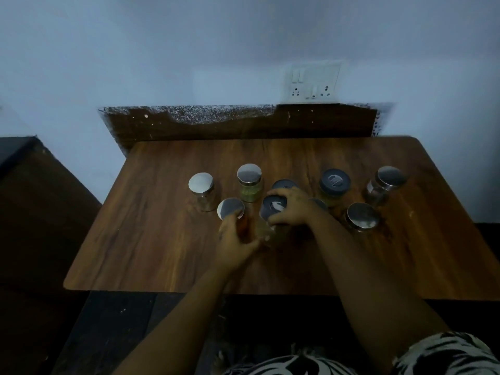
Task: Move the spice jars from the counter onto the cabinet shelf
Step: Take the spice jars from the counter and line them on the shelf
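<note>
the left hand point(238, 243) wraps the side of a silver-lidded jar point(231, 209). just beside it, the right hand point(290, 208) clasps a dark-lidded jar point(272, 208) from above (both blurred). more jars stand beyond the hands on the wooden counter point(162, 239).

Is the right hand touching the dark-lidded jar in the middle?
Touching. The head view shows the right hand with fingers wrapped over the dark-lidded jar.

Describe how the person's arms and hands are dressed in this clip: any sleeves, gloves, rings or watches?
Both forearms are bare up to the bottom of the picture, with no gloves on the left hand or the right hand. No ring, watch or bracelet can be made out, though the light is dim and the picture is soft. A black-and-white striped garment, zebra-like, shows at the bottom edge.
</note>
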